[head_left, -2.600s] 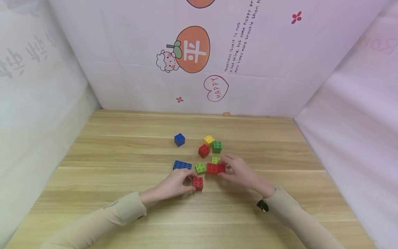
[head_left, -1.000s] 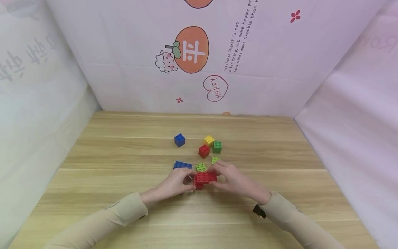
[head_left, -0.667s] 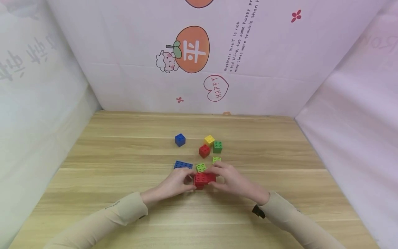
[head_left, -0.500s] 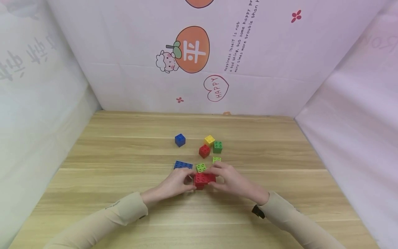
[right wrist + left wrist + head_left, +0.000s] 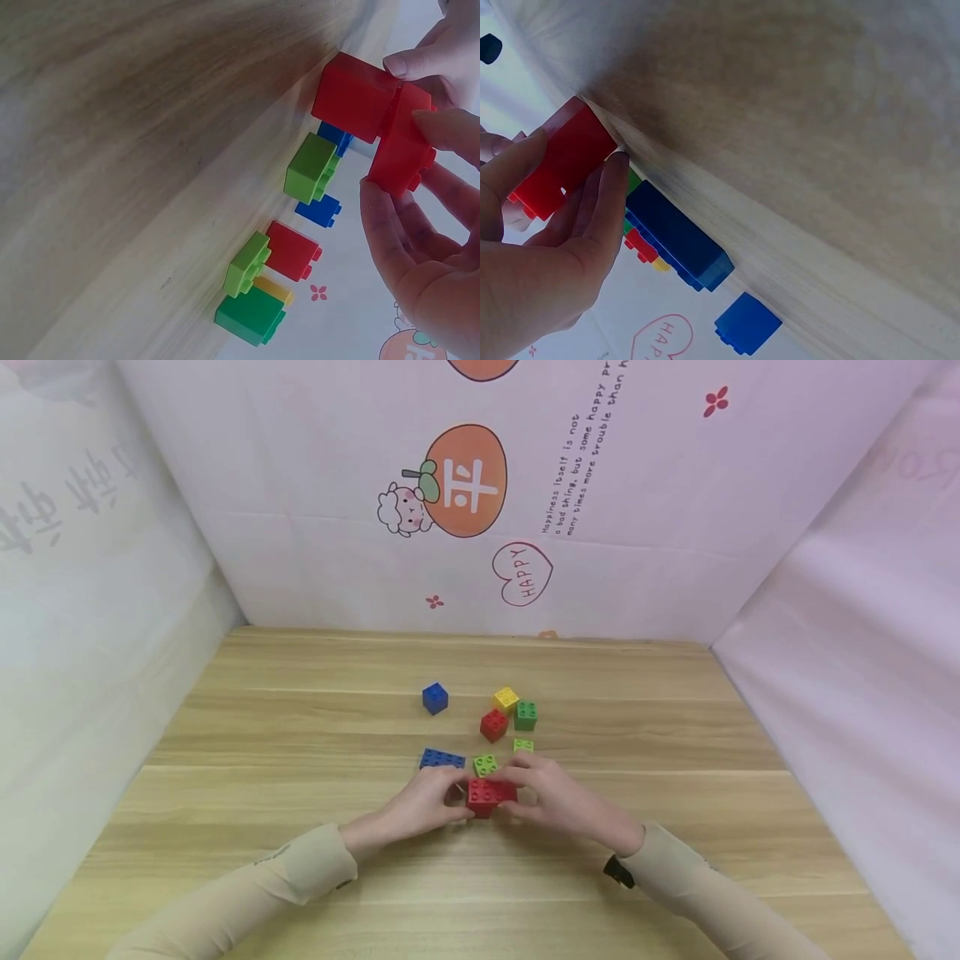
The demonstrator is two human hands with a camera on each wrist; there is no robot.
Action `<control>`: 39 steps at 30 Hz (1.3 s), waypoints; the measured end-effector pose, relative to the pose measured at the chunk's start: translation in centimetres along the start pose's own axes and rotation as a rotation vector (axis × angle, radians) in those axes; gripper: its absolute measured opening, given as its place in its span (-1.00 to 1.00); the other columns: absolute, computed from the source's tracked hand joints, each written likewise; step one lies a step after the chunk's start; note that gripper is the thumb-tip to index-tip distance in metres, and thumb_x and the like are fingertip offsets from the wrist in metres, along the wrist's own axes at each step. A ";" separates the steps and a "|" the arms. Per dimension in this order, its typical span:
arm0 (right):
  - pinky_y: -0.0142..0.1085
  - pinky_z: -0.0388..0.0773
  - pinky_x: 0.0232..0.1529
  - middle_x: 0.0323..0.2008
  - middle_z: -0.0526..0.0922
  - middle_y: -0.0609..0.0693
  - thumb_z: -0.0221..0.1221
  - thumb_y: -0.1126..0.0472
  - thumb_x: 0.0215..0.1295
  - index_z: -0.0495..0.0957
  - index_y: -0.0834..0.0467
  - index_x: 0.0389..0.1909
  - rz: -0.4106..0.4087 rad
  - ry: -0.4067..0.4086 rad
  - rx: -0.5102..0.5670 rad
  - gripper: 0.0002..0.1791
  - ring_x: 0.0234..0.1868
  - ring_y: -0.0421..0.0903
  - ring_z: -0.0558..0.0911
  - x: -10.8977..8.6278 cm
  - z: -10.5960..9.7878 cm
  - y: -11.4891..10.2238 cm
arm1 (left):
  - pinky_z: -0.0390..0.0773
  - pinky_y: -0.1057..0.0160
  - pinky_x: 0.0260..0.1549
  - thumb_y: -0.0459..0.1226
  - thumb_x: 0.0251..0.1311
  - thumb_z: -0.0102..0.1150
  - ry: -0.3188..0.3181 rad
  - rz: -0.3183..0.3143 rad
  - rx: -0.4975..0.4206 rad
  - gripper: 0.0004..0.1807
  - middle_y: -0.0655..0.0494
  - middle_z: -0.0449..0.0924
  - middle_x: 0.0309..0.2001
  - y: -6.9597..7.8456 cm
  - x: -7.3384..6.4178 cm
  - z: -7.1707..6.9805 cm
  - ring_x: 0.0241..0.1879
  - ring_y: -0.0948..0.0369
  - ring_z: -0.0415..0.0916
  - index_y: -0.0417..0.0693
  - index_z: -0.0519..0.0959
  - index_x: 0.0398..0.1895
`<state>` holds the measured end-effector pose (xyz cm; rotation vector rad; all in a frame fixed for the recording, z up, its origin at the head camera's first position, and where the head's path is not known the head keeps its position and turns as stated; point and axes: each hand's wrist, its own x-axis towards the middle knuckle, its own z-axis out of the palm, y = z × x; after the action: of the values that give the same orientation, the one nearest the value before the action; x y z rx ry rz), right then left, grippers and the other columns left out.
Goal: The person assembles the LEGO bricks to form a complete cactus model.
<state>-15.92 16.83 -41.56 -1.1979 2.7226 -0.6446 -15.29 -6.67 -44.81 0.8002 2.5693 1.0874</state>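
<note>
Shifted leftward since the earlier frame, long red plastic brick [image 5: 397,146] now sits atop cubic red plastic brick [image 5: 354,97] on wooden tabletop [image 5: 465,893], half-closed left hand [image 5: 426,799] pinching the lower, apparently steadying it, right hand [image 5: 561,795] likewise pinching the upper.

Now I've got the long red brick [image 5: 486,791], studs up, sitting on top of the shorter red block [image 5: 351,97], one end jutting past it to my right.
</note>
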 end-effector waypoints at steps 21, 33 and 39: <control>-0.47 0.65 -0.07 -0.01 0.64 -0.08 0.39 0.19 0.17 0.59 0.01 0.19 -0.016 -0.032 -0.025 -0.49 -0.08 -0.24 0.57 0.4 -0.3 -0.1 | 0.67 0.26 -0.09 -0.27 0.16 0.38 0.002 0.003 -0.010 -0.61 0.09 0.72 -0.07 -0.1 0.0 0.0 -0.09 0.22 0.62 -0.11 0.61 0.07; -0.43 0.65 -0.18 -0.11 0.60 -0.06 0.40 0.23 0.15 0.57 0.02 0.22 -0.054 -0.043 -0.022 -0.44 -0.16 -0.24 0.49 0.4 -0.2 0.3 | 0.68 0.25 -0.09 -0.28 0.17 0.37 -0.001 0.011 -0.018 -0.64 0.09 0.73 -0.09 -0.1 -0.1 0.0 -0.11 0.21 0.62 -0.11 0.62 0.04; -0.44 0.63 -0.23 -0.15 0.58 -0.07 0.40 0.21 0.16 0.56 -0.01 0.24 -0.044 -0.061 -0.039 -0.42 -0.20 -0.24 0.47 0.5 -0.3 0.1 | 0.67 0.31 -0.11 -0.28 0.16 0.38 -0.003 0.011 -0.007 -0.65 0.08 0.73 -0.09 -0.1 0.0 -0.1 -0.12 0.22 0.63 -0.11 0.63 0.04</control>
<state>-16.40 16.65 -41.31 -1.2676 2.6780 -0.5527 -15.39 -6.75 -44.83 0.8150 2.5602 1.0962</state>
